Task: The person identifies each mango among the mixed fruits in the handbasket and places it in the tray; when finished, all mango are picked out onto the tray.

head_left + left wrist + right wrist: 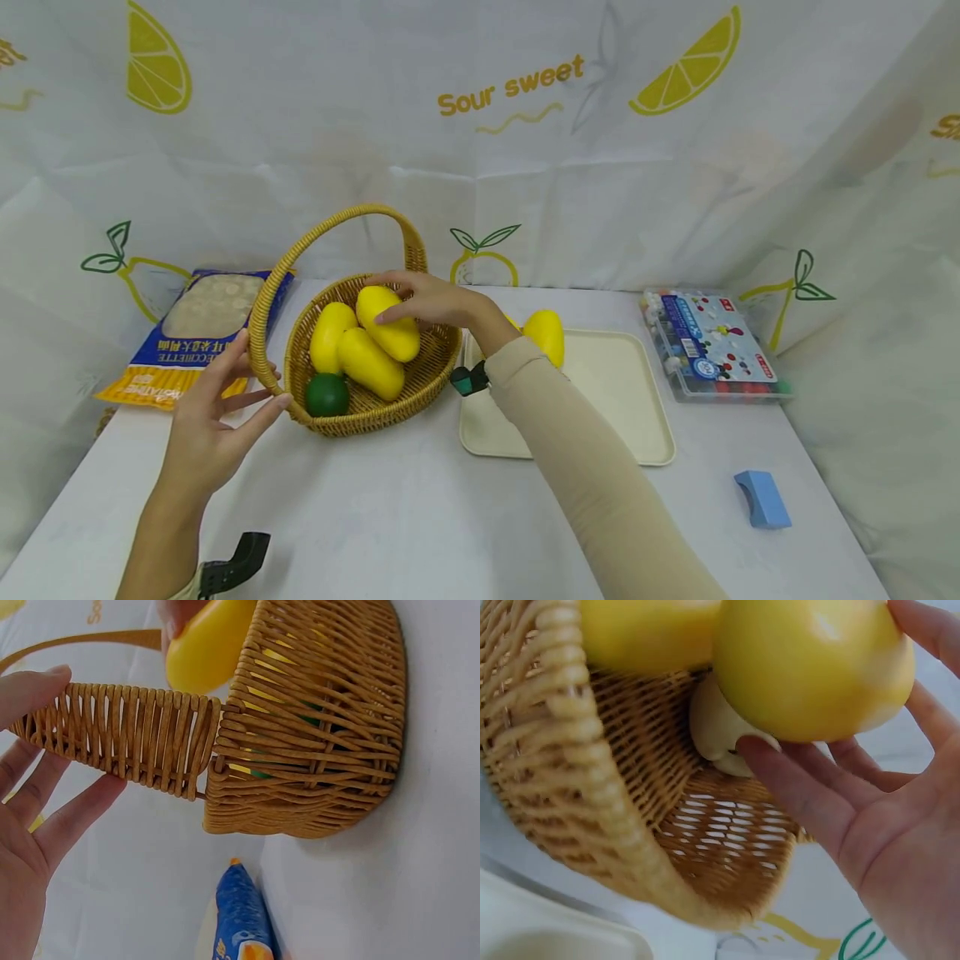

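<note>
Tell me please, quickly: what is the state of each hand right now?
Left hand: holding the basket handle between thumb and fingers.
Right hand: holding a yellow fruit.

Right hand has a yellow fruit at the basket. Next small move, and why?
Probably raise the yellow fruit clear of the basket, toward the tray. The right hand grips it, much of it shows above the basket in the left wrist view, the left hand pinches the handle, likely steadying things, and another yellow fruit is at the tray.
</note>
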### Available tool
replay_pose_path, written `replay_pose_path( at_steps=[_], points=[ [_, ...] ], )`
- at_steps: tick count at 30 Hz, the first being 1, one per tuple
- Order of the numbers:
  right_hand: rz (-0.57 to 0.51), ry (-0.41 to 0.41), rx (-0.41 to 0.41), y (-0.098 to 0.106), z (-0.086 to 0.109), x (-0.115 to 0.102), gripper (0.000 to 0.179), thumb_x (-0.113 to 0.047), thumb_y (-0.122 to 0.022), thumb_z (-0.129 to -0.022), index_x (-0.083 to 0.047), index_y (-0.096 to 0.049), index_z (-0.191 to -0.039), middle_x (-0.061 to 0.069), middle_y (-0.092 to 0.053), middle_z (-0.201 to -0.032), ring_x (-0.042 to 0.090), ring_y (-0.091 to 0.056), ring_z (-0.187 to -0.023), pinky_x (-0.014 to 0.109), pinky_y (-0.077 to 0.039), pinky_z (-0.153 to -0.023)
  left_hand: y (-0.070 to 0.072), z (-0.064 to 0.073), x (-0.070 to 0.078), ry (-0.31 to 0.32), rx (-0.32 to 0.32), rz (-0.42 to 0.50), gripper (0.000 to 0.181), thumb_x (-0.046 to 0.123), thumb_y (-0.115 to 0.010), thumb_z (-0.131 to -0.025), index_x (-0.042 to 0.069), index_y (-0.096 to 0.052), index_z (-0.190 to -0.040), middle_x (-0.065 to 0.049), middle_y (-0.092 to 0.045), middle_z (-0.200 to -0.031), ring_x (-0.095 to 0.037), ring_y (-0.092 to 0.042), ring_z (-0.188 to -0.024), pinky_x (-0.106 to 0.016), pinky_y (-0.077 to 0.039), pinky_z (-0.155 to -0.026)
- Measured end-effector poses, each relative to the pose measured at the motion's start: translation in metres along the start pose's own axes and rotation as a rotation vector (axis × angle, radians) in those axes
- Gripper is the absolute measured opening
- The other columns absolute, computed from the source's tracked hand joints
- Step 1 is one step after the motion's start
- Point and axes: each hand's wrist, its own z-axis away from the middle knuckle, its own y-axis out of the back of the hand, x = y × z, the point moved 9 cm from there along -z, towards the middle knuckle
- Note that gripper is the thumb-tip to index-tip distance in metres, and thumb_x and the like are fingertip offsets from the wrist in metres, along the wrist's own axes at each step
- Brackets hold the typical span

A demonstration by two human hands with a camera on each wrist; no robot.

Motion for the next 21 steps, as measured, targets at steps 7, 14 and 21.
replay_pose_path(
  at_steps=[7, 14, 21],
  points=[
    [-0.008, 0.022, 0.043, 0.025, 0.024, 0.002, 0.066, -0.036, -0.069, -0.095, -0.038, -0.04, -0.155, 0.004, -0.039, -0.154, 0.019, -0.05, -0.107, 0.035, -0.054, -0.081, 0.0, -0.001, 0.003, -0.025, 0.001, 0.016, 0.101, -0.028, -0.078, -0.065, 0.001, -0.041, -0.154, 0.028, -0.055, -0.126, 0.008, -0.058, -0.112, -0.003, -0.053, -0.086],
    [0.077, -0.018, 0.049, 0.047, 0.046, 0.005, 0.065, -0.048, -0.064, -0.096, -0.047, -0.036, -0.155, -0.005, -0.03, -0.166, 0.022, -0.046, -0.14, 0.046, -0.056, -0.099, 0.0, -0.001, 0.003, -0.008, -0.005, -0.005, 0.103, -0.029, -0.078, -0.065, 0.003, -0.04, -0.155, 0.032, -0.052, -0.129, 0.011, -0.057, -0.112, -0.003, -0.053, -0.087],
    [0.105, -0.067, 0.054, 0.061, 0.069, 0.013, 0.063, -0.05, -0.064, -0.096, -0.048, -0.038, -0.153, -0.004, -0.038, -0.162, 0.022, -0.046, -0.14, 0.044, -0.059, -0.095, 0.0, 0.0, 0.005, -0.023, -0.001, 0.012, 0.098, -0.026, -0.078, -0.068, 0.001, -0.04, -0.154, 0.028, -0.054, -0.126, 0.009, -0.058, -0.112, -0.003, -0.053, -0.087]
  ],
)
